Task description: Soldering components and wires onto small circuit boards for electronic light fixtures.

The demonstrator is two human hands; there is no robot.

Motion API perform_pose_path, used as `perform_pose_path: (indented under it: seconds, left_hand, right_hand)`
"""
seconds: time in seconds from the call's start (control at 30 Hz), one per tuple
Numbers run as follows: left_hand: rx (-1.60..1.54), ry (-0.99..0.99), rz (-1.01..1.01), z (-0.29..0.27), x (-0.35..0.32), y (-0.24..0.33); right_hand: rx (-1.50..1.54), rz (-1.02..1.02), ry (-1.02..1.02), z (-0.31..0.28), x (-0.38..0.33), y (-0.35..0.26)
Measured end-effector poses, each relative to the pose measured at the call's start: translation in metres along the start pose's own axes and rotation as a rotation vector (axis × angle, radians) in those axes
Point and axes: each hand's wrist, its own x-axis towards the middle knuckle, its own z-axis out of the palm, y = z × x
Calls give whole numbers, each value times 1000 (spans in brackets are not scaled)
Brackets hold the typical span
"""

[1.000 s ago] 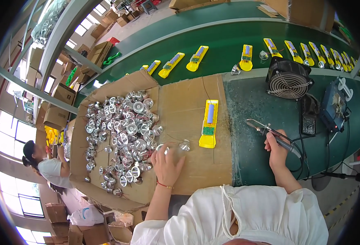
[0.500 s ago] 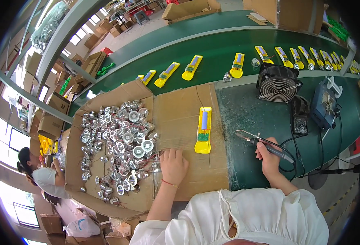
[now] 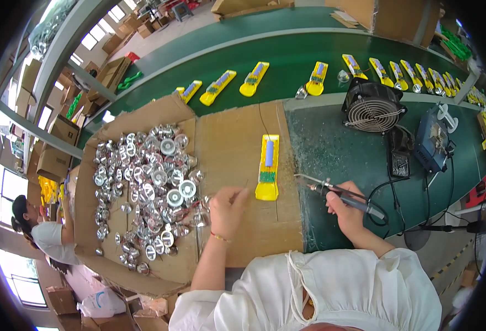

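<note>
In my right hand is a soldering iron, its thin tip pointing left over the edge between the green bench and the cardboard. My left hand is closed, fingertips together, just right of the heap of reflector cups. What it pinches, if anything, is too small to make out; a thin dark strand shows near the fingertips. Between my hands a yellow plastic housing lies on the cardboard sheet. It bears a purple battery cell and a small green circuit board.
A cardboard box surrounds the cups. Beyond, yellow housings line a green conveyor. A black fan and a blue soldering station stand right, with loose cables. Another person sits far left.
My left hand has lifted from the edge of the cup heap and its fingers have turned rightward. The soldering iron has shifted slightly left in view, as the whole picture moved.
</note>
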Motion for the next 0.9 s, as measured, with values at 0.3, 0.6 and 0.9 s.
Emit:
perform_pose_path:
  seconds: [0.3, 0.6, 0.9]
  left_hand:
    - [33, 18, 260, 13, 2, -14]
    - [-93, -75, -9, 15, 8, 4]
    - [-65, 15, 62, 25, 9, -14]
  right_hand:
    - [-173, -128, -42, 6, -8, 14]
    - [-189, -115, -88, 19, 0, 5]
    - [-217, -115, -75, 26, 3, 15]
